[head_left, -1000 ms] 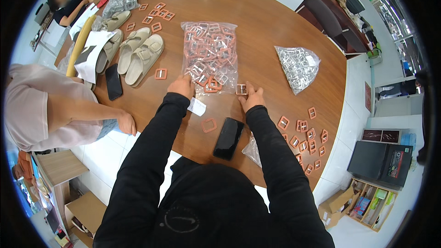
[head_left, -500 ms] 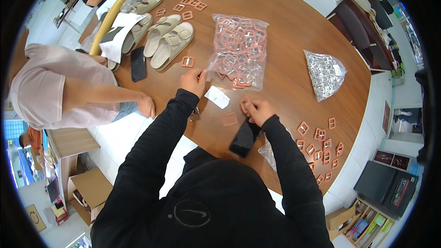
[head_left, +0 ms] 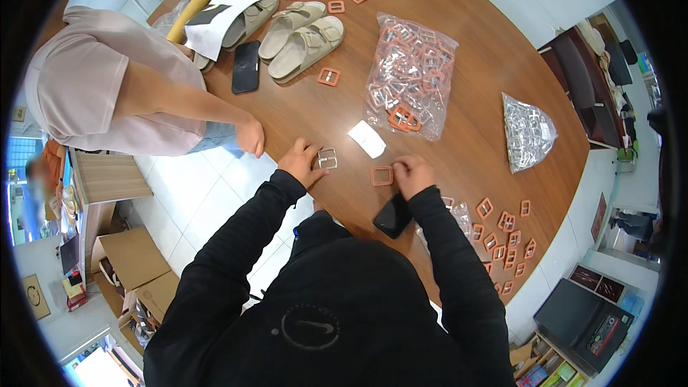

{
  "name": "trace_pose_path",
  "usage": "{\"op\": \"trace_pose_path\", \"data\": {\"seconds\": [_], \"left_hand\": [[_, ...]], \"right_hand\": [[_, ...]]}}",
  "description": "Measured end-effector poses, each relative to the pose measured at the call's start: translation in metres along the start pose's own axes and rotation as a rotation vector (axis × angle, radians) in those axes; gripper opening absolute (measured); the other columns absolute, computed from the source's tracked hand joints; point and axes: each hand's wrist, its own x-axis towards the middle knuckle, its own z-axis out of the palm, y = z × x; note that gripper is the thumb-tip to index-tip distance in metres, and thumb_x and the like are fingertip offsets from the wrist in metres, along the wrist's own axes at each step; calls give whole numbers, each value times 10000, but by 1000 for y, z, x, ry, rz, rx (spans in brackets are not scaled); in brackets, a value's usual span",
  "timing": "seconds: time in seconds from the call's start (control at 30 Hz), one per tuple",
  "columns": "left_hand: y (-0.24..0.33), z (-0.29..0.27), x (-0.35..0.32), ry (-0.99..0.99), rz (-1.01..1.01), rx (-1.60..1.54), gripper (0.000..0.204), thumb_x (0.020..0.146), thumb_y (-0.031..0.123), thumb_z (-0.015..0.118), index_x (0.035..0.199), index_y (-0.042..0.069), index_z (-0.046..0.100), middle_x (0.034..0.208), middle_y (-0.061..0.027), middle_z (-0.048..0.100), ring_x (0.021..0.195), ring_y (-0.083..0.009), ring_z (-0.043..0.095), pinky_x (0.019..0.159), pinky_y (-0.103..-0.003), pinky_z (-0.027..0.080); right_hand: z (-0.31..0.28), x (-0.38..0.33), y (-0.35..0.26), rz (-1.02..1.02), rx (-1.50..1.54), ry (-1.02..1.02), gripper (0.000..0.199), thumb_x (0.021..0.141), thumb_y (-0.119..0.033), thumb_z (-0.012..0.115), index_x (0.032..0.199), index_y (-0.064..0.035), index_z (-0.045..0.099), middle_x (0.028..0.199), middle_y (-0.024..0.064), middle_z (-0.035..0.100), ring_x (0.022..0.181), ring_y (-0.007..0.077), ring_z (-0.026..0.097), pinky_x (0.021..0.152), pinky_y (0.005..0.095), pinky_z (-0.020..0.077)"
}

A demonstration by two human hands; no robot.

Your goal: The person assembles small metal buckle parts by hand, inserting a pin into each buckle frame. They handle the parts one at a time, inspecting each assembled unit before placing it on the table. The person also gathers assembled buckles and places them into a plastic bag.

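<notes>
My left hand (head_left: 298, 163) is at the table's near edge, thumb and fingers closed on the left side of a silver metal buckle (head_left: 327, 158). To its right an orange square buckle frame (head_left: 381, 175) lies flat on the wood. My right hand (head_left: 415, 176) is curled close beside that frame's right edge; what its fingers hold, if anything, is hidden. Under my right wrist lies a black phone (head_left: 393, 216). A small white paper slip (head_left: 366, 139) rests beyond both hands.
A clear bag of orange buckles (head_left: 411, 75) and a bag of silver buckles (head_left: 528, 133) lie farther off. Several loose orange buckles (head_left: 506, 221) are at right. Beige sandals (head_left: 308, 49) and another phone (head_left: 246, 67) lie at left, beside a person in a pink shirt (head_left: 122, 93).
The view has shifted. My left hand has left the orange buckle bag's edge and come back toward me, onto the metal buckle. The orange piece in my right fingers no longer shows there.
</notes>
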Motion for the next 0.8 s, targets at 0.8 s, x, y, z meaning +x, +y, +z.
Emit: {"op": "trace_pose_path", "data": {"seconds": [0.8], "left_hand": [[5,-2,31,-55,-12,-154,419,762,239,739,1135,85,628,913,-121,602,828,-302,608,748,-400,498]], "right_hand": [[25,77,20,802,563,331,308,874,-163,666,1055,75,594,793,136,651,637,209,666,499,305,538]]}}
